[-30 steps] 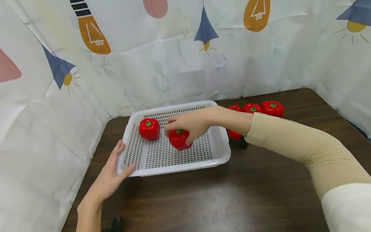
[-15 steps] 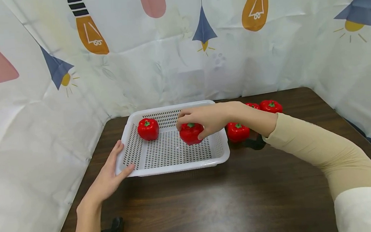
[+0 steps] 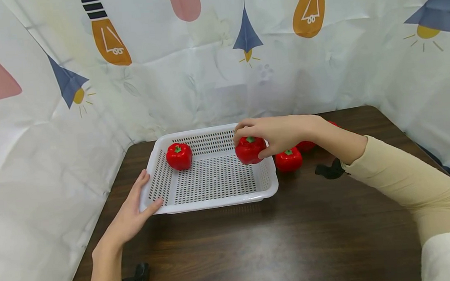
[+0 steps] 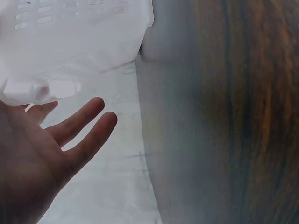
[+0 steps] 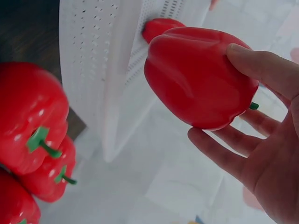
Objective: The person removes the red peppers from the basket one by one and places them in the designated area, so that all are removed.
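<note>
In the head view my right hand (image 3: pixel 273 133) grips a red bell pepper (image 3: pixel 249 151) by its top, between thumb and fingers. The pepper is raised at the right end of the white perforated plastic basket (image 3: pixel 214 204). The right wrist view shows the held pepper (image 5: pixel 198 79) clear of the basket's wall. A second bell pepper (image 3: pixel 179 156) sits inside the basket at its left. My left hand (image 3: pixel 130 214) rests against the basket's near left corner, thumb at the near rim and fingers along the left side. In the left wrist view its visible fingers (image 4: pixel 86 140) are straight and spread.
More bell peppers lie on the dark wooden table (image 3: pixel 233 253) to the right of the basket: one pepper (image 3: pixel 288 159) close to the rim, others partly hidden behind my right forearm. A white patterned curtain (image 3: pixel 190 90) hangs behind the table and along its sides.
My right hand has moved right and toward the back with the bell pepper, from the basket's middle to its right end. The left hand and the basket stay in place.
</note>
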Available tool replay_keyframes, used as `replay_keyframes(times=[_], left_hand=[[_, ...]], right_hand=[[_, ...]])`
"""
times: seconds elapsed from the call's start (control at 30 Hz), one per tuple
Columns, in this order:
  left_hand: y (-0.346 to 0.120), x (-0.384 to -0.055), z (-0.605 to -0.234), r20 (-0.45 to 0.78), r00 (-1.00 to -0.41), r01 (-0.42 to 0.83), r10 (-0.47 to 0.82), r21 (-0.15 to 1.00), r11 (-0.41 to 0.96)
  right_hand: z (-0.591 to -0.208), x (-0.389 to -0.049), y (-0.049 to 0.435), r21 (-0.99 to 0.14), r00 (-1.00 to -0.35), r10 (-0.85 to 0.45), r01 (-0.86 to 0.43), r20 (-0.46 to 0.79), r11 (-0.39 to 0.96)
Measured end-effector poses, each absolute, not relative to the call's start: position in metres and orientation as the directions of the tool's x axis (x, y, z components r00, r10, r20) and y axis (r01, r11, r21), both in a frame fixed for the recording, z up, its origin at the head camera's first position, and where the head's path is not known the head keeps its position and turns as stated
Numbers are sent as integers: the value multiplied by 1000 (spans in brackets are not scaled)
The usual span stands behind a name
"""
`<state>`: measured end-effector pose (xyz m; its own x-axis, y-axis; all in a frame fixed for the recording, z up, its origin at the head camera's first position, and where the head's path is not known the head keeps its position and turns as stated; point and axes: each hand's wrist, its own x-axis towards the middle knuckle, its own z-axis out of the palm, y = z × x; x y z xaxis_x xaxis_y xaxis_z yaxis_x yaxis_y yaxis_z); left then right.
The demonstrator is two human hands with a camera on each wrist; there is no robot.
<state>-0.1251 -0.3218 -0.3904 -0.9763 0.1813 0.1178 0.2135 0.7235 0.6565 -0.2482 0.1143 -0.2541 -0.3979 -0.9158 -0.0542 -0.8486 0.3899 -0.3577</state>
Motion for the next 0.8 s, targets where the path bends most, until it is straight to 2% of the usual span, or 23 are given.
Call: replay_keyframes(times=[0.27, 0.63, 0.8], left_hand=[[-321, -126, -391, 123, -975, 222, 187, 654, 723], [-322, -127, -391, 120, -975, 220, 188, 663, 716], [-322, -127, -391, 120, -974, 221, 191, 675, 704]], right_hand=[[-256, -246, 137, -370, -410, -912, -844, -22, 388], [-250, -239, 169, -367, -479, -878, -821, 27, 436], [-250, -239, 183, -375, -489, -870, -819, 60, 435]])
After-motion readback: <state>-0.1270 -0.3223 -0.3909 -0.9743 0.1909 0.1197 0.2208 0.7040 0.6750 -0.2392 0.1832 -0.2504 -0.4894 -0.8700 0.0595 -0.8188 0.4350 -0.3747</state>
